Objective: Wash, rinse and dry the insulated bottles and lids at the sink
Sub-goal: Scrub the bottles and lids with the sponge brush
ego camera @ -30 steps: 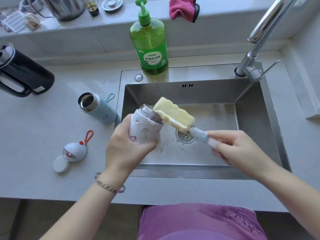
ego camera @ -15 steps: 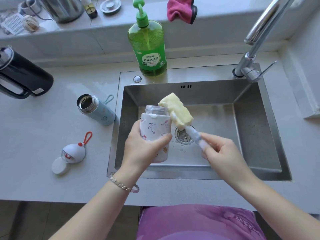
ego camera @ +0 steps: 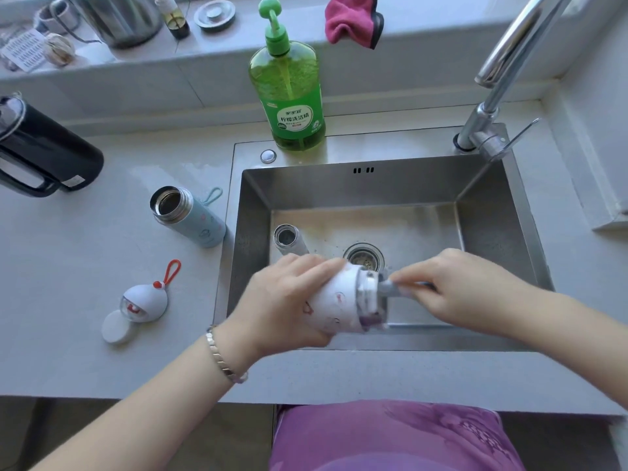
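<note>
White bottle (ego camera: pixel 334 302) held sideways by left hand (ego camera: pixel 289 300) fingers; right hand (ego camera: pixel 455 294) fingers grip the brush handle (ego camera: pixel 390 287); a hard thrust could knock it into the sink (ego camera: pixel 492 239)

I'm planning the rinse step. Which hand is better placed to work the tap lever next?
Right, probably. The tap lever stands at the sink's back right corner, on the right hand's side, though it must drop the brush handle; the left hand grips the white bottle.

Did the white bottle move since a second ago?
Yes. The white bottle, mouth-up left of the drain before, is now tipped sideways in front of it, mouth pointing right.
</note>
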`<action>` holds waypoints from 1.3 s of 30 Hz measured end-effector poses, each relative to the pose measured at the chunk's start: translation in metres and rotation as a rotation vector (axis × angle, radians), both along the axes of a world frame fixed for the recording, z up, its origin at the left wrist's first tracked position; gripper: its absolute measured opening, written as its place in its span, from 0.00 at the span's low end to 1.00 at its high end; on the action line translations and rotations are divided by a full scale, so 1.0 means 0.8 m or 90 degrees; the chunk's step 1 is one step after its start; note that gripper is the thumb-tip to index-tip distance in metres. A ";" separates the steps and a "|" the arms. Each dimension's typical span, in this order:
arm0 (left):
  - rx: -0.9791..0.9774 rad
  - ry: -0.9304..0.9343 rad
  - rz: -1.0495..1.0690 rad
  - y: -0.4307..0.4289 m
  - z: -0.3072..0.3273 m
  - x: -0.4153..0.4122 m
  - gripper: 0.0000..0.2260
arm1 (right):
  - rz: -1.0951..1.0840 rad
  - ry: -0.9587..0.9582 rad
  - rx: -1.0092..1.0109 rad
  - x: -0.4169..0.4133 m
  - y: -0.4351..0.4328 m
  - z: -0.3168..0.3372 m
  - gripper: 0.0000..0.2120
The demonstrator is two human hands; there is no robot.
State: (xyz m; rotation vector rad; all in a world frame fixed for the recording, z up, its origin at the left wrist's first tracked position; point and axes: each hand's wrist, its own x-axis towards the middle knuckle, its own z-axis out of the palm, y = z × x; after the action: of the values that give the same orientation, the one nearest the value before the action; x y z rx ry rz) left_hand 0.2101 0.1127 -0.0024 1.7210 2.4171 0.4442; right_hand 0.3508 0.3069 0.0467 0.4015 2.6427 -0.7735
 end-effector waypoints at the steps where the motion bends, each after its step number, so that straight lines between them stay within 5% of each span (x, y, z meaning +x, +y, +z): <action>1: 0.025 -0.012 0.003 0.003 0.001 0.004 0.32 | -0.016 0.025 -0.001 -0.005 -0.003 -0.005 0.11; 4: 0.064 -0.014 0.055 -0.001 0.002 0.002 0.33 | -0.111 0.018 -0.004 -0.010 -0.003 -0.014 0.20; 11: 0.018 0.013 0.108 -0.020 -0.010 -0.010 0.32 | -0.058 -0.046 -0.082 -0.010 -0.006 0.002 0.19; 15: 0.058 0.021 0.053 -0.009 -0.012 0.007 0.31 | -0.178 -0.014 -0.200 -0.023 -0.012 -0.004 0.19; 20: 0.032 0.043 0.086 -0.011 -0.011 -0.006 0.35 | -0.108 -0.051 0.022 -0.016 -0.018 -0.008 0.21; 29: 0.024 0.031 0.060 -0.024 -0.003 -0.001 0.32 | -0.045 -0.010 0.068 -0.011 -0.012 -0.014 0.23; 33: 0.003 0.008 0.081 -0.023 -0.005 0.002 0.32 | 0.014 0.144 0.112 -0.014 -0.017 -0.007 0.23; 39: 0.041 -0.005 0.081 -0.024 -0.003 0.007 0.32 | -0.060 0.039 0.020 -0.009 -0.025 -0.016 0.20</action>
State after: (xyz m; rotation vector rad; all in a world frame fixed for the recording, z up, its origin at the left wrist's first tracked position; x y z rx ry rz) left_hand 0.2154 0.0932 -0.0048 1.5919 2.5432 0.5490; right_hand 0.3436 0.2869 0.0337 0.5230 2.7133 -0.7857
